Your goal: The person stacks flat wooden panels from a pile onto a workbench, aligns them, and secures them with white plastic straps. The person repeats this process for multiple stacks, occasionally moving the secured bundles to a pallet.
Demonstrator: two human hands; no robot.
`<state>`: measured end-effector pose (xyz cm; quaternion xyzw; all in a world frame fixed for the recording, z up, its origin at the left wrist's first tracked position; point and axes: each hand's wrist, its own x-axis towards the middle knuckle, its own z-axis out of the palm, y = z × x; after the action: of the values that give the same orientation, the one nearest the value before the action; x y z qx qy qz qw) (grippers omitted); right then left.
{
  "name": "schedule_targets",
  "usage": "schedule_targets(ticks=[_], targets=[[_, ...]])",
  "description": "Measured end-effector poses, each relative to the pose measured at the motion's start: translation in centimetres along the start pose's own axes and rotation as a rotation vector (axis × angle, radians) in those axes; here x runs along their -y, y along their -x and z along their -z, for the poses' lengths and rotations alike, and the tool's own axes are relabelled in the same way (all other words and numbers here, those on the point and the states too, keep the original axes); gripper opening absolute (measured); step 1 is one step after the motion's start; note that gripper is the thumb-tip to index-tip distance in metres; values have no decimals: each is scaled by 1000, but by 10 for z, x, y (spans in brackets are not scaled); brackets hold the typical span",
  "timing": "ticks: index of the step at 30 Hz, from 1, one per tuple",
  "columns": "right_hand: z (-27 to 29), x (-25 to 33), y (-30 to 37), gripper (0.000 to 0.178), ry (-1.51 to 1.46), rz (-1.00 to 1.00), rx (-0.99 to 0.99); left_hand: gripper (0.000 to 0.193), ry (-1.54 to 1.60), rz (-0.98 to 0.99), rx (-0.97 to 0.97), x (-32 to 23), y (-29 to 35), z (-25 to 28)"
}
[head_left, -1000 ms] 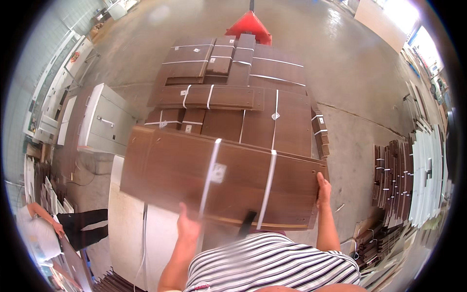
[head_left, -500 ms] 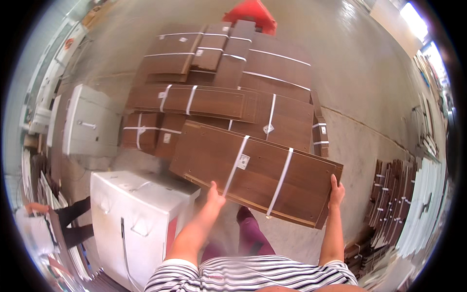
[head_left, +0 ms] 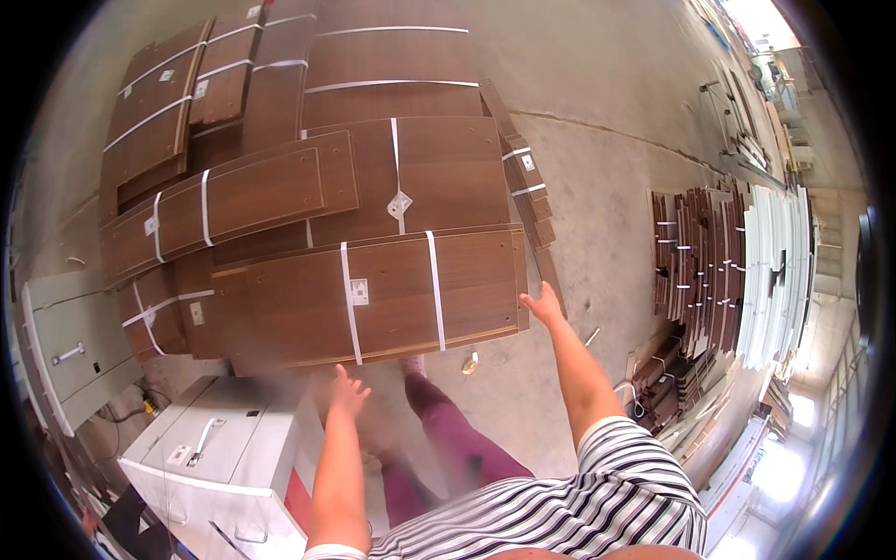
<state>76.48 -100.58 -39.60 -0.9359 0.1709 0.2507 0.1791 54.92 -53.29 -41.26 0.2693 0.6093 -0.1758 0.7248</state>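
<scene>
From my end of the feed I can read no words or numbers; the print is too small. I make out a white label with dark marks (head_left: 359, 292) on the nearest strapped brown panel bundle (head_left: 481, 291), a diamond-turned label (head_left: 399, 205) on the wide brown panel (head_left: 448, 173) behind it, and a small white sticker (head_left: 528, 162) on the slim strapped stack (head_left: 538, 207) at right.

A brown panel bundle (head_left: 392, 301) with two white straps lies along the near edge of the stack (head_left: 392, 61).
</scene>
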Motion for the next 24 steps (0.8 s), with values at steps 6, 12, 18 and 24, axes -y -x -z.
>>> schedule_targets(ticks=[6, 12, 18, 24], targets=[[-21, 37, 4, 100, -475, -214, 150, 70, -57, -231, 95, 4, -57, 18], [-4, 102, -14, 83, -670, -170, 179, 63, -357, -432, 12, 29, -138, 81], [-29, 54, -21, 67, -496, -25, 113, 53, -22, -159, -61, -9, -68, 11], [-15, 51, 52, 61, 84, 130, -5, 54, -26, -459, 284, 33, -7, 42]])
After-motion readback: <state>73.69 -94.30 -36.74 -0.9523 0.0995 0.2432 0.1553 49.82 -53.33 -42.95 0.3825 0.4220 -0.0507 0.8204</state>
